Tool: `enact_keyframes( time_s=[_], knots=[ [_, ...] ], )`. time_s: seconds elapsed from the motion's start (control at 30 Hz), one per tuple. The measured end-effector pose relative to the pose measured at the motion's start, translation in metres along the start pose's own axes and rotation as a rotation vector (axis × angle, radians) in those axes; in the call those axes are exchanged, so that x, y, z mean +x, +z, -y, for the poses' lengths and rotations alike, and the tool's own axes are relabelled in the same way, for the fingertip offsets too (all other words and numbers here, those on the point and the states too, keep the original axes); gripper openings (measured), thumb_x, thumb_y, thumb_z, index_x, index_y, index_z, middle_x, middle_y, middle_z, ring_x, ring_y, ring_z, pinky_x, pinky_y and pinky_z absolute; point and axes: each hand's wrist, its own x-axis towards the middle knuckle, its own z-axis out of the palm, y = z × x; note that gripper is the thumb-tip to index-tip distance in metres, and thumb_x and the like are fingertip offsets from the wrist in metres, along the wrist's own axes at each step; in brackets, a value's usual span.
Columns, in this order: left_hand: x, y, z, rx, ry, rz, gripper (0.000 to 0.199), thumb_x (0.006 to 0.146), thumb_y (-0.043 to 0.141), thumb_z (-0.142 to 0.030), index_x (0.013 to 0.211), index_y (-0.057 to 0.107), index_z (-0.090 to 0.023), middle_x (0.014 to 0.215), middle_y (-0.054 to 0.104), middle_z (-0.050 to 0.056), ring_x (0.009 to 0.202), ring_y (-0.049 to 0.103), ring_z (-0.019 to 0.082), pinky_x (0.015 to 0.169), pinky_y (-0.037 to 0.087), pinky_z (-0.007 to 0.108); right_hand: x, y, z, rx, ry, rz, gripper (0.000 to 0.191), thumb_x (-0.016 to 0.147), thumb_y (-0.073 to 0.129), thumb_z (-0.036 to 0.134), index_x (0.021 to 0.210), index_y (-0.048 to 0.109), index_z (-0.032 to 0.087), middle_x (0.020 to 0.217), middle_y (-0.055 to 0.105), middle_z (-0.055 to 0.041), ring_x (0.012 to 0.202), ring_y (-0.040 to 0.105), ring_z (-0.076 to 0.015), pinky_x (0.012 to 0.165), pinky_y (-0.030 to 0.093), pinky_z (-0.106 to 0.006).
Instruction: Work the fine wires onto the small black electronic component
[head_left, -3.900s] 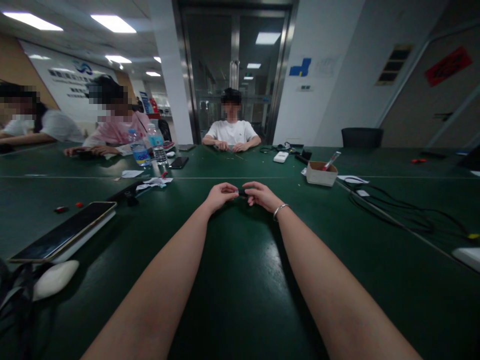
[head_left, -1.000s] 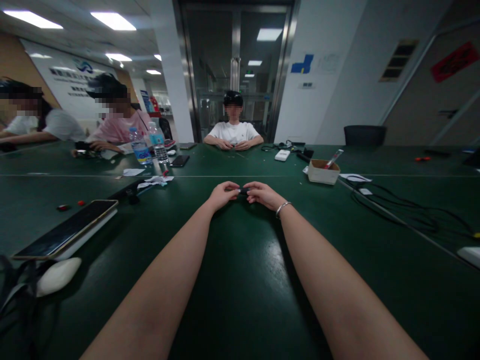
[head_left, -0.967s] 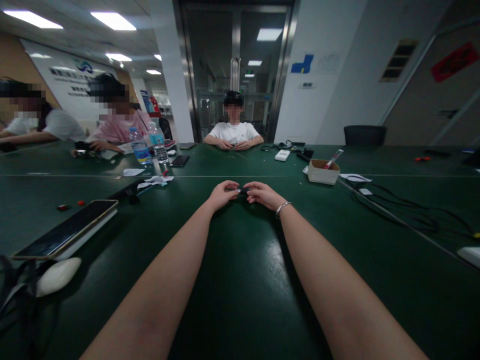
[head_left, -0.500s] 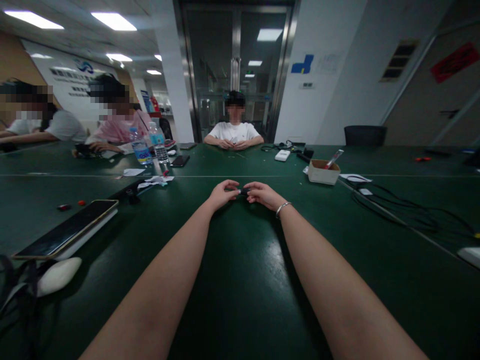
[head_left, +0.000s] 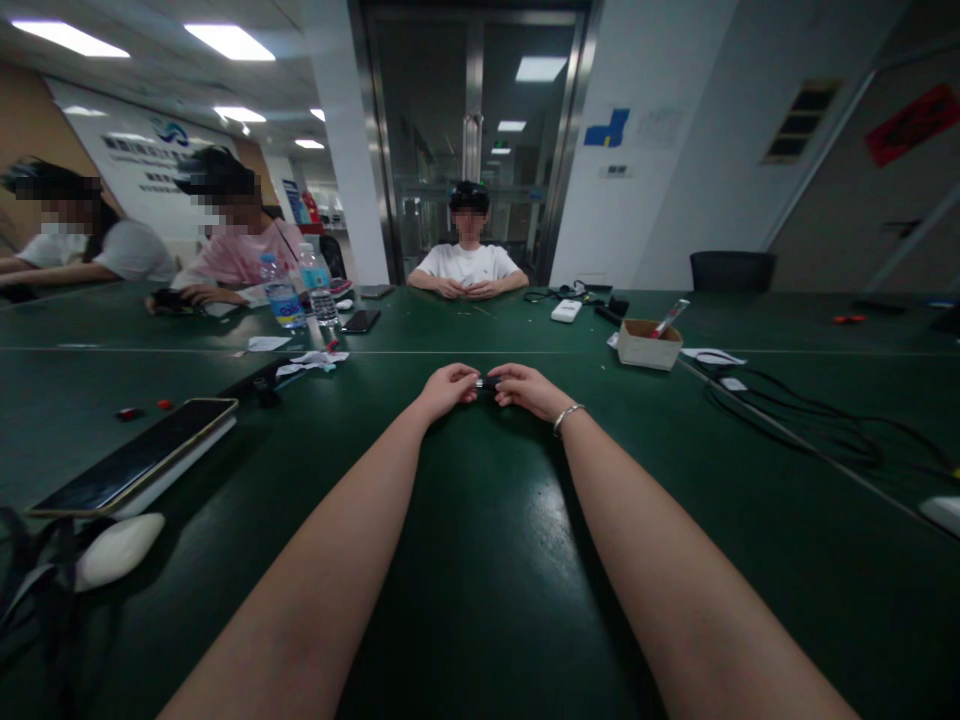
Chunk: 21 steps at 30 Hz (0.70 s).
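Between my two hands is a small black object with a silver end [head_left: 489, 383], perhaps a USB stick, too small to be sure. My right hand [head_left: 528, 388], with a silver bangle on the wrist, pinches its black part between thumb and fingers. My left hand [head_left: 448, 388] has its fingertips closed at the silver end. Both forearms reach forward over the dark green table [head_left: 480, 560], and the hands are just above or resting on its surface; which, I cannot tell.
At left lie a phone on a white box [head_left: 142, 455] and a white rounded thing with black straps [head_left: 120, 550]. Ahead left stand two water bottles [head_left: 283, 292]. A small carton [head_left: 649, 348] and black cables [head_left: 795, 415] are at right. Several people sit around the table.
The fingers of my left hand have drawn down and closed more at the silver end. My right hand has hardly moved.
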Motion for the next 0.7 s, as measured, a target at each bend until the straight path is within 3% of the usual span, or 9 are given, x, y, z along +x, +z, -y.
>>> enact_keyframes(
  time_s=[0.1,0.23,0.33,0.5,0.7],
  knots=[
    [0.001,0.001,-0.001,0.007,-0.026,0.011,0.019,0.083,0.059,-0.03,0.089,0.062,-0.012,0.063,0.06,0.003,0.053,0.056,0.01,0.056,0.047,0.024,0.0,0.0,0.0,0.007,0.001,0.001,0.025,0.079,0.053,-0.005,0.097,0.058,0.012,0.059,0.062,0.0,0.05,0.06,-0.0072,0.053,0.054,-0.016],
    [-0.004,0.002,-0.005,-0.03,-0.023,-0.003,0.021,0.077,0.066,-0.025,0.093,0.061,-0.014,0.082,0.063,0.005,0.066,0.06,0.01,0.06,0.049,0.022,0.0,-0.001,-0.001,0.025,-0.001,-0.004,0.025,0.08,0.051,-0.004,0.097,0.058,0.011,0.06,0.062,-0.0004,0.05,0.061,-0.0077,0.053,0.054,-0.017],
    [-0.009,0.001,-0.008,-0.033,0.025,-0.015,0.033,0.068,0.071,-0.014,0.099,0.06,-0.015,0.091,0.061,0.005,0.073,0.061,0.011,0.067,0.051,0.024,0.001,-0.002,-0.003,0.033,0.001,-0.008,0.025,0.079,0.052,-0.004,0.097,0.059,0.011,0.06,0.063,-0.001,0.051,0.061,-0.008,0.053,0.054,-0.017],
    [-0.01,-0.001,-0.009,-0.074,-0.003,-0.013,0.028,0.071,0.069,-0.01,0.098,0.059,-0.013,0.079,0.061,0.003,0.066,0.061,0.009,0.065,0.05,0.023,0.002,-0.004,-0.003,0.019,-0.004,-0.001,0.025,0.079,0.051,-0.005,0.098,0.059,0.011,0.06,0.063,-0.0013,0.051,0.062,-0.0084,0.054,0.054,-0.017],
    [-0.004,0.004,-0.007,-0.089,-0.065,-0.088,0.019,0.08,0.064,-0.017,0.093,0.05,-0.014,0.065,0.061,0.001,0.053,0.059,0.009,0.055,0.048,0.022,0.001,-0.003,-0.003,0.029,-0.012,0.0,0.025,0.079,0.052,-0.004,0.097,0.059,0.011,0.061,0.063,-0.0013,0.051,0.062,-0.0085,0.053,0.054,-0.017]
  ],
)
